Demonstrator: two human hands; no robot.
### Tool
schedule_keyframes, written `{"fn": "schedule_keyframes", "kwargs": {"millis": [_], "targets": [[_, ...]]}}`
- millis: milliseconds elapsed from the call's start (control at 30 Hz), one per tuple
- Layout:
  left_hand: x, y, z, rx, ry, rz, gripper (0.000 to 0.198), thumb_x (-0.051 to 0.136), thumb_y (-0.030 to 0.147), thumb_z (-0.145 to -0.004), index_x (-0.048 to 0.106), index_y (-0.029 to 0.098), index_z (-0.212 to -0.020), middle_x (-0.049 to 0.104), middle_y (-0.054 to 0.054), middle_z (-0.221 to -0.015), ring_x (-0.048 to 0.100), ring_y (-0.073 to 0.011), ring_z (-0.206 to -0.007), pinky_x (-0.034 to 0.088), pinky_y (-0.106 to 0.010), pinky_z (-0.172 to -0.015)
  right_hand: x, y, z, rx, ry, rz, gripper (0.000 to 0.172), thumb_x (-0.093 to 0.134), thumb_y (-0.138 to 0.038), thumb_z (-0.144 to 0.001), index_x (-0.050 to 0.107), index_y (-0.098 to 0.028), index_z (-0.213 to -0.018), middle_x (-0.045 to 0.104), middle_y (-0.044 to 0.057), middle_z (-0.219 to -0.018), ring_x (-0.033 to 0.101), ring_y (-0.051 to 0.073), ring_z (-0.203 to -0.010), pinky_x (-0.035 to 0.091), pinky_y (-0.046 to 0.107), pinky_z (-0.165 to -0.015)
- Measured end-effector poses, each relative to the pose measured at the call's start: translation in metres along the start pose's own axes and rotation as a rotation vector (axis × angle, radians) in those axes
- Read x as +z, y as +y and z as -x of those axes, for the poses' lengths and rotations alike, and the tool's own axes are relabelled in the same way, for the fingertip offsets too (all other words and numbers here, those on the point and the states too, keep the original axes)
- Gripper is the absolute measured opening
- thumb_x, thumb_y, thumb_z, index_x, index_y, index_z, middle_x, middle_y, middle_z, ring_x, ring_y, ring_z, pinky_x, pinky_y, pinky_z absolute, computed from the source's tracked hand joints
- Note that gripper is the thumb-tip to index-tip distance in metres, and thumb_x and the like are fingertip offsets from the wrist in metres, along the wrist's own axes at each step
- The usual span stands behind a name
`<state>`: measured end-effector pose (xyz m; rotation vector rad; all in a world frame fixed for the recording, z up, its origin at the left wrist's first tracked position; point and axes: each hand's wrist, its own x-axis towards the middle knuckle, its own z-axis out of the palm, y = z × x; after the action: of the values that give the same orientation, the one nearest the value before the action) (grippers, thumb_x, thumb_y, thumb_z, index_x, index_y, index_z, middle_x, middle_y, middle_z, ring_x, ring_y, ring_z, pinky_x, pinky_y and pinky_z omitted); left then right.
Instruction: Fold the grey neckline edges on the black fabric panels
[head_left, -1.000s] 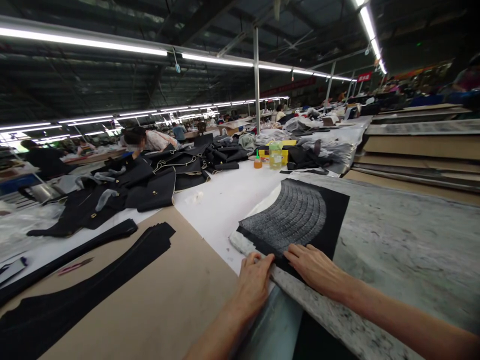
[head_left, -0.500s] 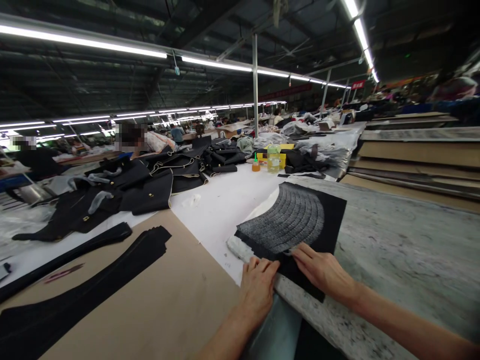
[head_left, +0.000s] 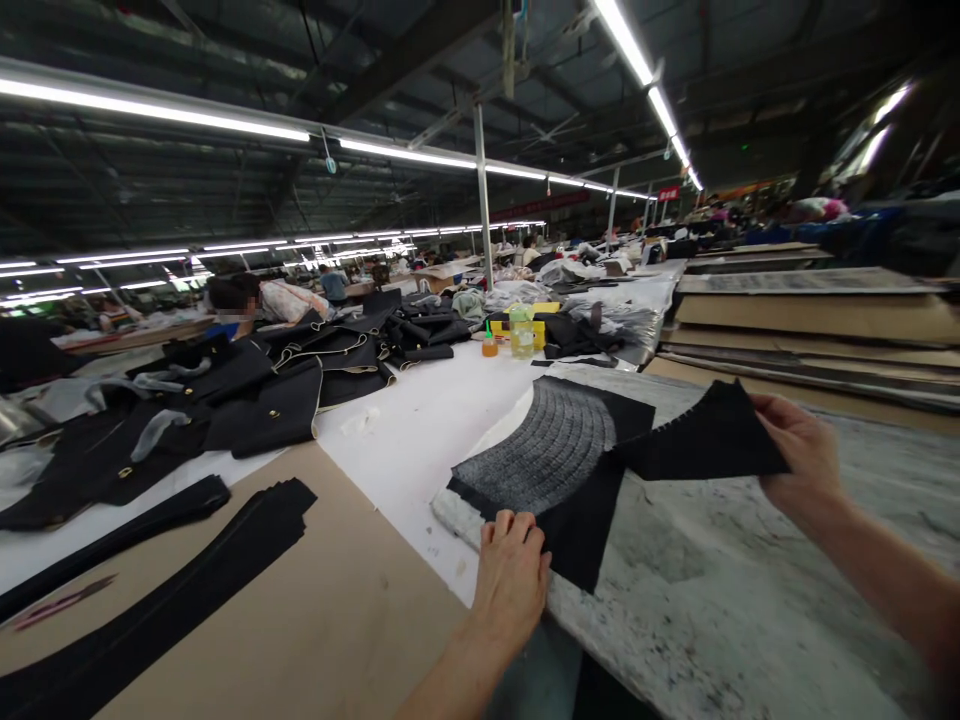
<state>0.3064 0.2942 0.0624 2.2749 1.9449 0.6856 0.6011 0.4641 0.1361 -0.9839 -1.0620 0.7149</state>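
Note:
A stack of cut black fabric pieces (head_left: 559,455), its curved edges fanned out in grey ridges, lies on a grey speckled slab (head_left: 720,570). My left hand (head_left: 512,575) presses flat on the stack's near corner, fingers together and stretched out. My right hand (head_left: 799,455) pinches the corner of the top black piece (head_left: 701,440) and holds it lifted off the stack, up and to the right.
A brown paper sheet (head_left: 315,610) with long black strips (head_left: 172,590) lies at left. Black jackets (head_left: 247,390) are heaped on the white table (head_left: 420,420). Bottles (head_left: 517,335) stand further back. Flat boards (head_left: 817,320) are stacked at right. A person (head_left: 255,300) works at the far left.
My right hand went from resting on the stack's near edge to pinching the top piece and peeling it up to the right. My left hand stayed on the near corner.

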Motion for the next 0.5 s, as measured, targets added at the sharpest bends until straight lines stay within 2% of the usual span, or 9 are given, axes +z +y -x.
{"fn": "schedule_keyframes", "kwargs": {"millis": [100, 200, 333, 500], "targets": [[0.006, 0.01, -0.014, 0.074, -0.041, 0.005, 0.022, 0.053, 0.021, -0.087, 0.056, 0.023, -0.109, 0.059, -0.003, -0.117, 0.045, -0.0264, -0.109, 0.038, -0.046, -0.09, -0.01, -0.013, -0.031, 0.015, 0.074, -0.1, 0.038, 0.082, -0.041, -0.049, 0.063, -0.019, -0.074, 0.06, 0.002, -0.062, 0.056, 0.018, -0.052, 0.043, 0.03, -0.045], [0.017, 0.021, -0.031, 0.137, -0.069, 0.007, 0.035, 0.053, 0.024, -0.088, 0.05, 0.027, -0.122, 0.059, -0.003, -0.122, 0.046, -0.0269, -0.11, 0.039, -0.048, -0.09, -0.013, -0.027, -0.059, 0.004, 0.121, -0.14, 0.028, 0.081, -0.034, -0.056, 0.062, -0.017, -0.07, 0.062, 0.005, -0.065, 0.059, 0.019, -0.058, 0.044, 0.031, -0.049], [0.031, 0.031, -0.05, 0.159, -0.081, 0.003, 0.029, 0.053, 0.03, -0.089, 0.053, 0.025, -0.118, 0.058, -0.003, -0.125, 0.047, -0.0276, -0.111, 0.04, -0.049, -0.091, -0.017, -0.05, -0.093, -0.04, 0.17, -0.121, 0.02, 0.074, -0.029, -0.07, 0.06, -0.014, -0.066, 0.065, 0.011, -0.072, 0.063, 0.021, -0.068, 0.046, 0.033, -0.055], [0.039, 0.033, -0.059, 0.124, -0.068, -0.001, 0.025, 0.052, 0.029, -0.089, 0.054, 0.024, -0.113, 0.057, -0.003, -0.125, 0.047, -0.0278, -0.111, 0.04, -0.05, -0.094, -0.039, -0.077, -0.135, -0.188, 0.221, 0.012, 0.018, 0.059, -0.025, -0.085, 0.058, -0.017, -0.069, 0.066, 0.014, -0.085, 0.065, 0.02, -0.079, 0.048, 0.034, -0.064]]}}
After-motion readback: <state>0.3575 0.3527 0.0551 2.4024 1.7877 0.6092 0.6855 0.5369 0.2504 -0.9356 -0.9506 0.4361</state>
